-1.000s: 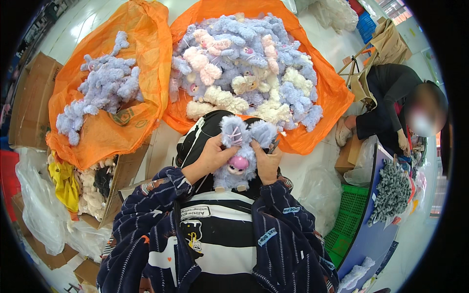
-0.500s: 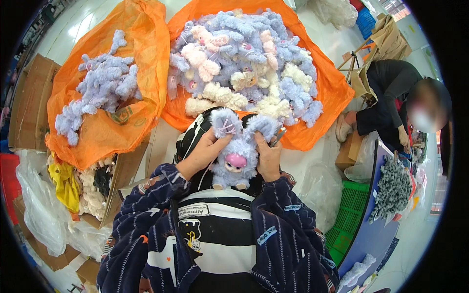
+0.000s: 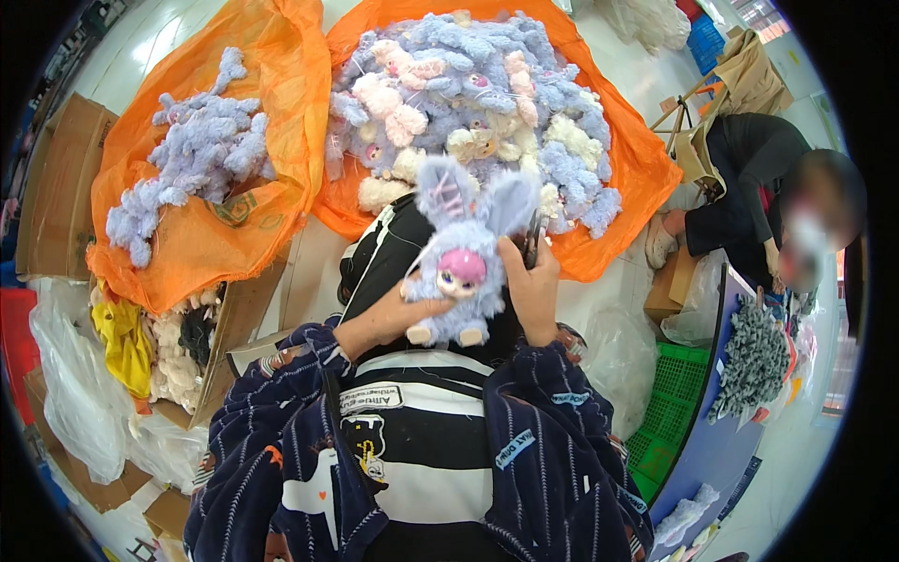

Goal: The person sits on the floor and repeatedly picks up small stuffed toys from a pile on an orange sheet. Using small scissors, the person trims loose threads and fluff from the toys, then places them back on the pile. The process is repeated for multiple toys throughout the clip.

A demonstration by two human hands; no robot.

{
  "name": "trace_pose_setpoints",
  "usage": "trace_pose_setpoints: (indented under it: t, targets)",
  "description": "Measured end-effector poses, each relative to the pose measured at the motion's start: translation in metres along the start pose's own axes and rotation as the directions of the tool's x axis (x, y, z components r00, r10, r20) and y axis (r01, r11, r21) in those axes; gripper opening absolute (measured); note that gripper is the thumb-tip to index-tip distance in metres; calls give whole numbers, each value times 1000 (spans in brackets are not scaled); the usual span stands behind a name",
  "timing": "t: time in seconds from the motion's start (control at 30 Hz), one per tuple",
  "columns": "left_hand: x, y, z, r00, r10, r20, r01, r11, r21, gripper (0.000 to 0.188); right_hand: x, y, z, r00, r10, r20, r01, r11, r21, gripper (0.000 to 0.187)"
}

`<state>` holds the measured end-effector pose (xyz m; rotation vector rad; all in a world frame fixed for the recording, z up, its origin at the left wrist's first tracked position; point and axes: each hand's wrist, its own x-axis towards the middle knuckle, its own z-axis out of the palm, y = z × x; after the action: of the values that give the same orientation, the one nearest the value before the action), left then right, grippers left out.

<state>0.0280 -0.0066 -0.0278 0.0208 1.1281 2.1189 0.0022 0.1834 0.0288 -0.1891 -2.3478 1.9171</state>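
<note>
A light blue plush bunny doll [image 3: 433,256] with long ears, a pink forehead and small pale feet sits upright in front of me, facing my way. My left hand [image 3: 393,314] is closed around its lower body, the thumb lying across its front. Beside the doll, my right hand [image 3: 532,292] grips a small dark tool [image 3: 536,236], which looks like thread snips pointing up and away. Those right fingers are close to the doll's side; whether they touch the fur I cannot tell. A pinkish ribbon or thread shows on the left ear.
Beyond my knees, an orange sack [image 3: 637,178] bears a heap of blue, pink and cream plush toys [image 3: 426,103]. Another orange sack [image 3: 290,122] at left holds more blue plush. Green crates [image 3: 667,393] and a blue table [image 3: 698,440] stand right; a person [image 3: 749,150] bends over there.
The left hand has shifted from the doll's ear down to its body. My right hand has let go of the other ear and moved slightly right. Both ears now stand up.
</note>
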Motion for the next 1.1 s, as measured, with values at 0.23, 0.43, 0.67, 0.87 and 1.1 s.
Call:
trace_pose_setpoints:
  t: [0.23, 0.43, 0.67, 0.87, 1.1]
  targets:
    - [8, 21, -3, 997, 51, -65, -51, 999, -1, 42, -28, 0, -6, 940, -240, 242, 314, 887, -339, 16]
    - [10, 13, -6, 961, 244, -133, -224, 963, 152, 44, -29, 11, 10, 966, 214, 144, -236, 959, 155, 20]
    - [12, 23, -10, 943, 279, -182, -285, 958, -7, 42, -24, -5, -3, 821, -277, 499, 465, 831, -304, 27]
    - [15, 13, -15, 936, 278, -218, -300, 951, -73, 41, -28, 11, 10, 808, -407, 426, 578, 684, -444, 24]
    - [16, 3, -12, 898, 346, -271, -369, 929, -37, 38, -28, 35, 25, 972, 174, 158, -186, 981, 60, 18]
